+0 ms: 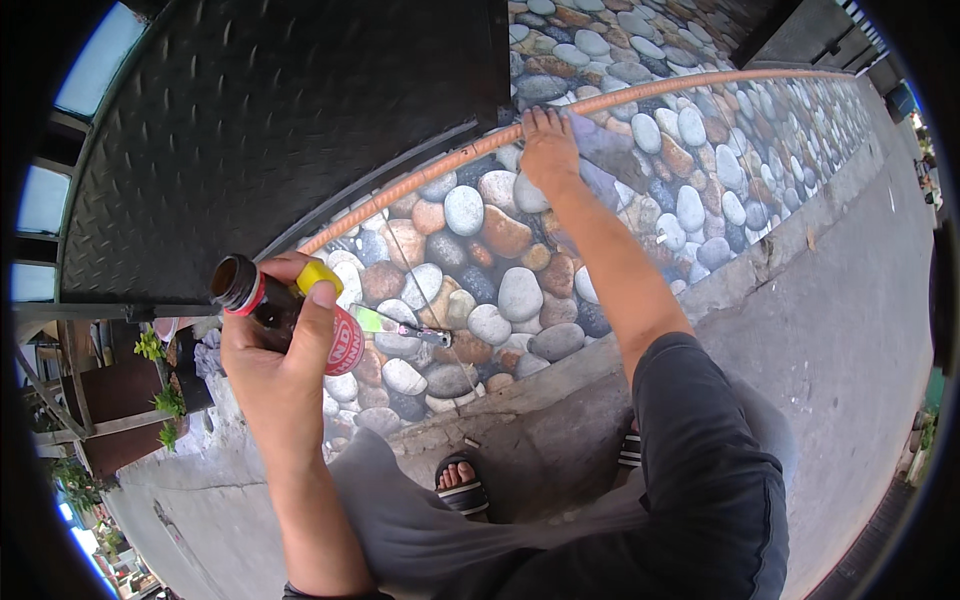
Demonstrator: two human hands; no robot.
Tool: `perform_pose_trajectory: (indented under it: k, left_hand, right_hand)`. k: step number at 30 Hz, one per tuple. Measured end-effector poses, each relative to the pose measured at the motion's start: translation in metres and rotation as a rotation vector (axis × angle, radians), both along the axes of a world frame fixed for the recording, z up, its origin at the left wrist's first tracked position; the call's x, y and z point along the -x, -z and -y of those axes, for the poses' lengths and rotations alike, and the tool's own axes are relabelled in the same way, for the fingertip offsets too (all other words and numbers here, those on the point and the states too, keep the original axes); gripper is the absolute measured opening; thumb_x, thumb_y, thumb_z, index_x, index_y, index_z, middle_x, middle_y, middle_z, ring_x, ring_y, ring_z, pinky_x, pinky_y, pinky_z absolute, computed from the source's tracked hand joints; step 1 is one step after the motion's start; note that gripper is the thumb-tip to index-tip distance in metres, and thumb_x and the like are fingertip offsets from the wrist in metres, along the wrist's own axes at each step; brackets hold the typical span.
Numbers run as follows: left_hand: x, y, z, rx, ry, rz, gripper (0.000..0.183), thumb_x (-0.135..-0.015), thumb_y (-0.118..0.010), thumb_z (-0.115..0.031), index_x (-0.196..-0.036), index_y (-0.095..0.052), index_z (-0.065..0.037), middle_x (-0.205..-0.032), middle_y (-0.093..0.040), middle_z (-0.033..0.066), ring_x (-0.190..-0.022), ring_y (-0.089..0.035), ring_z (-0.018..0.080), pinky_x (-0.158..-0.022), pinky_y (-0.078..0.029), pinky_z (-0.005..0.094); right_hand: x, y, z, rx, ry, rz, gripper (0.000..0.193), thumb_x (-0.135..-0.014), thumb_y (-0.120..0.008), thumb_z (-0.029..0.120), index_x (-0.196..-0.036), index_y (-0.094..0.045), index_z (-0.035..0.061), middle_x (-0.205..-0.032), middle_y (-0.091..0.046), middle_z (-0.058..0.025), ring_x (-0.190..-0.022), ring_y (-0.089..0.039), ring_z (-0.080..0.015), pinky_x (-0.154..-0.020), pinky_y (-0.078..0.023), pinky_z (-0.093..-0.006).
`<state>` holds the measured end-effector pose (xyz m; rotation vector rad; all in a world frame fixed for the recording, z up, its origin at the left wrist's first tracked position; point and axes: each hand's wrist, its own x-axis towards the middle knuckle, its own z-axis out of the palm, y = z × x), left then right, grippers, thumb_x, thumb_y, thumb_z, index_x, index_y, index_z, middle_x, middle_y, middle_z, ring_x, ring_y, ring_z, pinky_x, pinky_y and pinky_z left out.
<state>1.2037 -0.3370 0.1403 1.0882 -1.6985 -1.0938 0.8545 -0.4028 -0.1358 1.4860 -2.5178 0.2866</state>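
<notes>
My left hand (275, 350) is wrapped round a small brown bottle (236, 280) with a red label. The bottle is tilted, its mouth uncovered, and a yellow cap (320, 281) sits between thumb and fingers of the same hand. My right hand (548, 150) reaches forward, fingers bent over an orange ridged strip (410, 183). Under and beside that hand lies a grey-purple cloth (600, 150), pressed against the pebble-patterned surface (520, 293). Partly behind the bottle, a small tool with a dark handle (425, 333) and a pale greenish end rests on the pebbles.
A black textured metal panel (280, 110) rises at the far left. Along the near side of the pebbles runs a concrete edge (540, 385), with grey pavement (810, 370) beyond. My sandalled foot (460, 480) stands close to it. Plants (168, 402) are at the left.
</notes>
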Motion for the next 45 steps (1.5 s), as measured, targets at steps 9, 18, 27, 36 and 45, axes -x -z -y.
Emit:
perform_pose_trajectory:
  k: [9, 18, 27, 36, 45]
  left_hand:
    - [-0.002, 0.002, 0.002, -0.018, -0.021, -0.001, 0.022, -0.088, -0.072, -0.007, -0.106, -0.060, -0.002, -0.102, -0.064, 0.0061, -0.090, -0.058, 0.0108, -0.081, -0.046, 0.0252]
    - [0.013, 0.007, 0.001, -0.023, 0.000, 0.010, 0.023, -0.087, -0.073, -0.008, -0.105, -0.060, -0.002, -0.102, -0.063, 0.0062, -0.090, -0.058, 0.0111, -0.081, -0.045, 0.0257]
    - [0.026, 0.025, 0.008, -0.065, 0.037, 0.003, 0.023, -0.087, -0.071, -0.008, -0.105, -0.059, -0.002, -0.106, -0.062, 0.0082, -0.092, -0.058, 0.0138, -0.084, -0.046, 0.0283]
    - [0.051, 0.039, 0.014, -0.102, 0.114, 0.017, 0.024, -0.087, -0.072, -0.009, -0.105, -0.058, -0.001, -0.105, -0.061, 0.0077, -0.092, -0.057, 0.0134, -0.084, -0.045, 0.0277]
    - [0.059, 0.049, 0.021, -0.122, 0.090, 0.073, 0.025, -0.086, -0.072, -0.008, -0.105, -0.058, -0.002, -0.105, -0.061, 0.0074, -0.090, -0.057, 0.0128, -0.083, -0.044, 0.0268]
  right_hand:
    - [-0.008, 0.015, -0.002, -0.002, -0.115, -0.065, 0.056, -0.093, -0.043, 0.017, -0.146, -0.040, 0.0000, -0.152, -0.041, -0.0155, -0.143, -0.035, -0.0317, -0.120, -0.025, -0.0411]
    - [-0.010, 0.032, -0.005, 0.046, 0.069, 0.096, 0.062, -0.095, -0.040, 0.019, -0.149, -0.028, -0.0096, -0.157, -0.026, -0.0244, -0.147, -0.027, -0.0348, -0.121, -0.021, -0.0425]
    - [0.120, 0.025, -0.022, 0.138, 0.254, 0.280, 0.062, -0.096, -0.041, 0.024, -0.148, -0.029, -0.0091, -0.157, -0.026, -0.0259, -0.147, -0.026, -0.0366, -0.121, -0.021, -0.0433]
    - [0.240, 0.053, -0.036, 0.105, 0.293, 0.139, 0.064, -0.096, -0.043, 0.025, -0.147, -0.029, -0.0120, -0.157, -0.023, -0.0298, -0.147, -0.024, -0.0410, -0.121, -0.020, -0.0441]
    - [0.200, 0.037, -0.038, 0.098, 0.266, 0.147, 0.062, -0.095, -0.045, 0.025, -0.143, -0.036, -0.0128, -0.153, -0.028, -0.0322, -0.145, -0.026, -0.0445, -0.120, -0.023, -0.0468]
